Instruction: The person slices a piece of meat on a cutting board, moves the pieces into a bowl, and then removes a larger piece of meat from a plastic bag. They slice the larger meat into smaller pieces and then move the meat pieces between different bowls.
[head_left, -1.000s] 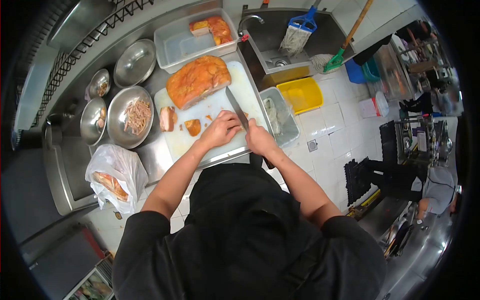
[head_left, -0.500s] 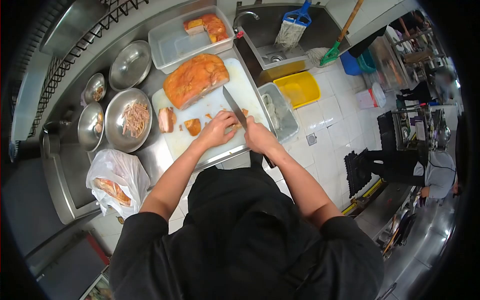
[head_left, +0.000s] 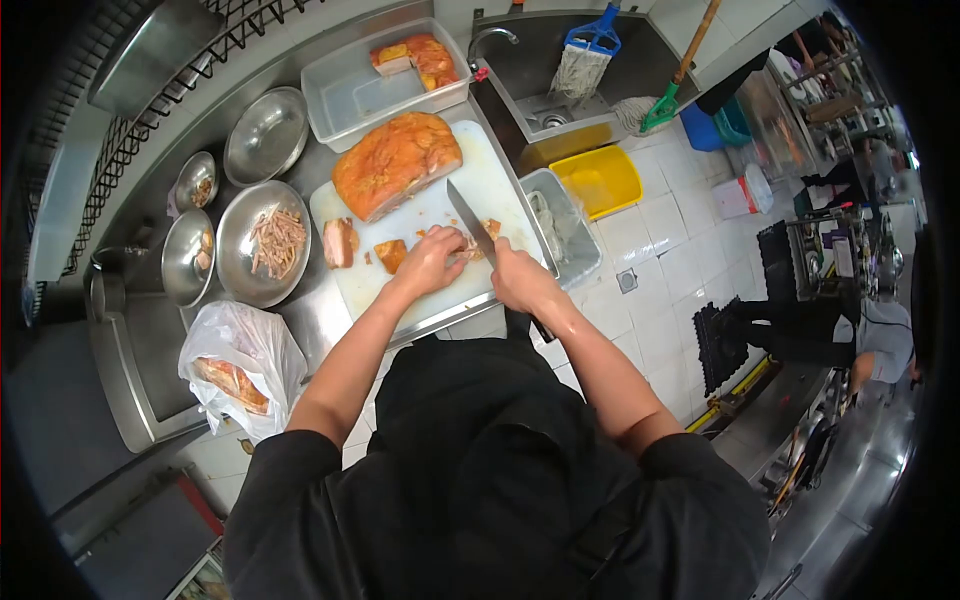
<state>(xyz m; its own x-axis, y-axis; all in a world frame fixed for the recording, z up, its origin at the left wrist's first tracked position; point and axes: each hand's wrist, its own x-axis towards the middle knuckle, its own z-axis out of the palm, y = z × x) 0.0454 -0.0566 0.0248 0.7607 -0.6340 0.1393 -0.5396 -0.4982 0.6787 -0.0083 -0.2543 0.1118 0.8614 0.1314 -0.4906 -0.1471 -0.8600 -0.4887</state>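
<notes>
In my right hand [head_left: 525,280] is the handle of a large kitchen knife [head_left: 468,218], its blade pointing away from me over the white cutting board [head_left: 490,150]. My left hand [head_left: 430,264] rests on the board left of the blade, fingers bent over small meat pieces [head_left: 472,249] that they partly hide. Farther back on the board lies a big slab of orange-brown roasted meat [head_left: 395,165] with a pale cut side. To the left are a cut chunk of meat [head_left: 341,243] and a smaller chunk [head_left: 390,255] near my left fingers.
Left of the board stand several metal bowls, one holding meat strips [head_left: 277,243]. A plastic bag [head_left: 240,365] with meat lies nearer. Behind is a plastic tub [head_left: 345,100] with meat pieces. A sink [head_left: 500,85], a yellow bin [head_left: 600,180] and a grey bin [head_left: 570,235] stand right.
My left hand and the knife have shifted slightly toward me. The whole view has moved a little. The slab stays in place on the board.
</notes>
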